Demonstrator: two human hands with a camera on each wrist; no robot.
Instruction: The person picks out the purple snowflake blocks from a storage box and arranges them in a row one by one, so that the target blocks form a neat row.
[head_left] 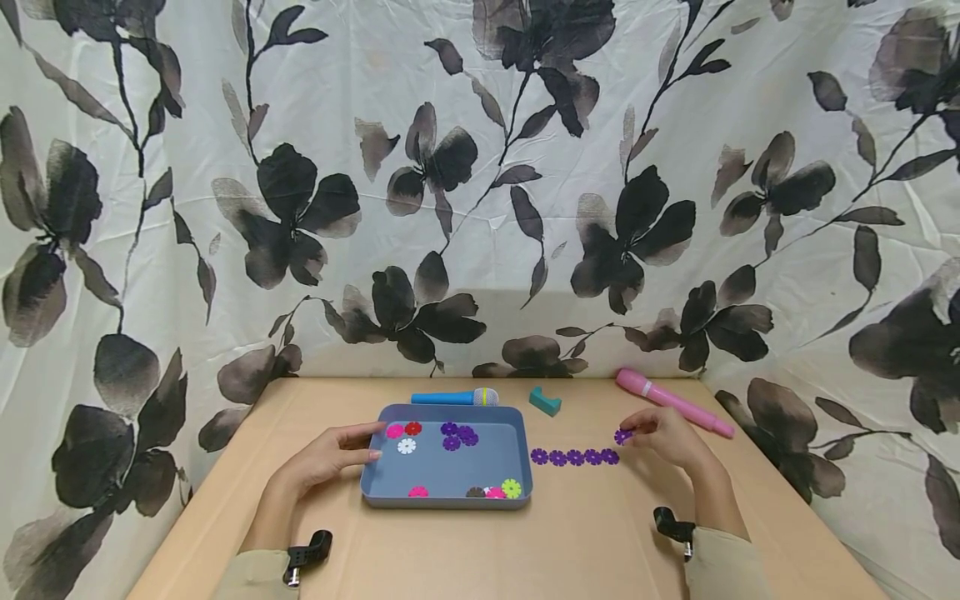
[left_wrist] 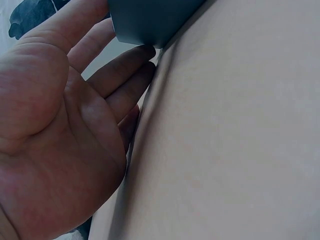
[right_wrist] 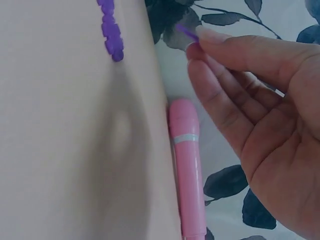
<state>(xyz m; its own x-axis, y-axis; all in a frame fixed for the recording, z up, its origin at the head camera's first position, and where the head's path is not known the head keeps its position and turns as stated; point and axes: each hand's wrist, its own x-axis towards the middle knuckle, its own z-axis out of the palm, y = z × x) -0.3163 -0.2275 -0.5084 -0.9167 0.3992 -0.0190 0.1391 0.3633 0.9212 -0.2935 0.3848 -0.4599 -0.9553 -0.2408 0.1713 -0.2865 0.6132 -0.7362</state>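
Note:
My right hand pinches a purple flower-shaped disc between thumb and fingertips, raised above the table; in the right wrist view the disc shows edge-on. Just left of it, a row of purple discs lies linked or touching on the table, starting beside the grey-blue tray. My left hand touches the tray's left side with fingers fairly straight; the tray corner hides some fingertips in the left wrist view. Inside the tray lie several purple discs, plus pink, red, white, brown and yellow-green ones.
A blue toy microphone lies behind the tray, and a teal block sits right of it. Farther right lies a pink microphone-like stick, near the table's right edge. A floral curtain hangs behind the table.

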